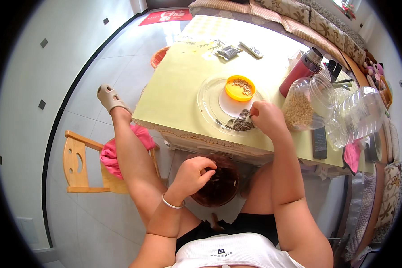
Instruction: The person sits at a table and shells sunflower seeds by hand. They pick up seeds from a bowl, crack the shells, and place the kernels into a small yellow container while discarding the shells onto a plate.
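Observation:
A clear round plate [204, 100] lies on the table, with striped sunflower seeds [242, 124] heaped at its near side. Shelled kernels fill part of a yellow-rimmed cup [228, 93] standing in the plate. My right hand [267, 118] is closed at the plate's right edge, fingertips against the seed heap; what they pinch is hidden. Over a dark reddish-brown bin [225, 190] between my legs, my left hand [193, 175] is bent, thumb and forefinger together. Anything between those fingers is too small to make out. Small pale bits show inside the bin.
Right of the plate stand a red thermos [299, 73], a clear jar of pale grains [298, 107] and a large empty plastic jug [359, 116]. A dark remote [319, 143] lies by the table edge. Farther back are a white remote [251, 49] and a packet [229, 52]. A wooden chair [82, 163] stands left.

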`<control>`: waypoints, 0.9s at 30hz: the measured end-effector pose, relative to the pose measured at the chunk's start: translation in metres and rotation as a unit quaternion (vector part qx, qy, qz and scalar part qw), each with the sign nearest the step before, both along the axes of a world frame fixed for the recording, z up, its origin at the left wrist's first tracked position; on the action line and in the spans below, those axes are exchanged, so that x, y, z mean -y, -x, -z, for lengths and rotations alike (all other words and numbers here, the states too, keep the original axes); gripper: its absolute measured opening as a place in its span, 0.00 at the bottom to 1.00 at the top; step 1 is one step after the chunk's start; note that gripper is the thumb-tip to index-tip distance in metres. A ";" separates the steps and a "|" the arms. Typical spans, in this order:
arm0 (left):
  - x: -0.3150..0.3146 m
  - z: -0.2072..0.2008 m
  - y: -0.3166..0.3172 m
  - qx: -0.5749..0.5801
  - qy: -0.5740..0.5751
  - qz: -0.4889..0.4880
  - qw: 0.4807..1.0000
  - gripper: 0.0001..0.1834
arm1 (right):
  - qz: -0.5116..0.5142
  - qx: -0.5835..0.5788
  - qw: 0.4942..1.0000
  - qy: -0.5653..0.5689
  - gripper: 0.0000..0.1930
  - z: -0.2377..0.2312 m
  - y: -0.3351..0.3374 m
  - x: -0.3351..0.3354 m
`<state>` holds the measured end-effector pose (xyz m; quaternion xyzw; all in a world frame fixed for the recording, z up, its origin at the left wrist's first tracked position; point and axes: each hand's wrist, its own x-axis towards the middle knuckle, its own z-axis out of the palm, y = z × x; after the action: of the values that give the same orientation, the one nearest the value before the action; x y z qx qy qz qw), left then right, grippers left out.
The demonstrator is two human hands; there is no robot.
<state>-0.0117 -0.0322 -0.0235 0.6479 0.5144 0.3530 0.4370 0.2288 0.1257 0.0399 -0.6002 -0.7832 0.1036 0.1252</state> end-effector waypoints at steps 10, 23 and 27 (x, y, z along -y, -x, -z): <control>-0.001 -0.003 -0.003 0.047 -0.042 -0.039 0.997 0.06 | 0.015 0.025 1.000 -0.001 0.04 0.000 0.015 0.000; 0.001 -0.007 -0.011 0.097 -0.171 -0.170 0.966 0.13 | -0.136 -0.404 0.882 0.201 0.05 -0.015 0.037 0.035; 0.000 -0.020 -0.012 0.072 -0.264 -0.220 0.936 0.12 | -0.198 -0.293 0.912 0.209 0.05 -0.031 0.068 0.071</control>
<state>0.0005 -0.0322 -0.0036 0.5831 0.4995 0.6095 0.1972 0.1609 0.0550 0.0708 -0.3882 -0.7744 0.4590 0.1975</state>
